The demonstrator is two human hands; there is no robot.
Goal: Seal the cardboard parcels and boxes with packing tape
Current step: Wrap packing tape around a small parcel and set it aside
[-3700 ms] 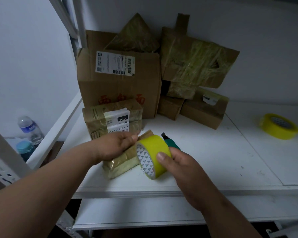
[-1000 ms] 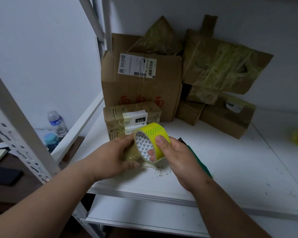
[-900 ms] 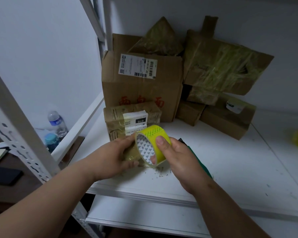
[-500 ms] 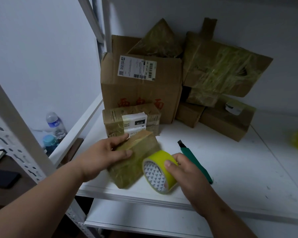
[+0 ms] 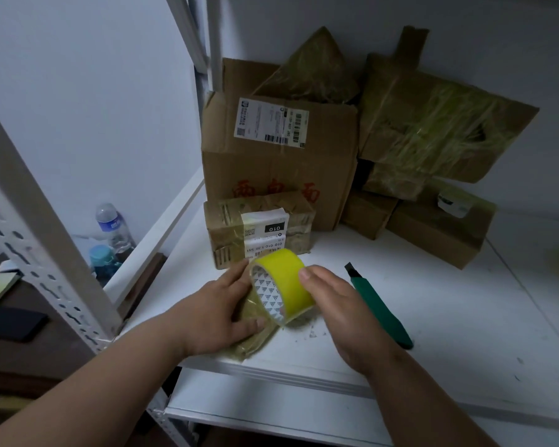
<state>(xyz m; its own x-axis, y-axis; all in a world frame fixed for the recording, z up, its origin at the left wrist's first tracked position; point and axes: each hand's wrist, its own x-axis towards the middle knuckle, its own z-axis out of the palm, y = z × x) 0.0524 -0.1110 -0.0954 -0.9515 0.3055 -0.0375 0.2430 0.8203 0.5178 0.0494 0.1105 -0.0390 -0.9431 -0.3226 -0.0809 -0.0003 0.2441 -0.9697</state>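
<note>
The small taped parcel (image 5: 249, 330), half a second ago tipped up, now lies flat under the left hand (image 5: 221, 312), fingers curled over it. The right hand (image 5: 331, 301) grips the yellow tape roll (image 5: 284, 283) above it, so another wrap looks under way. Behind the grip, the large box (image 5: 278, 169) holds a taped bundle.

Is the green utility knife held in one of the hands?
No, the green utility knife lies on the white shelf beside the right hand, which grips the yellow tape roll.
</note>
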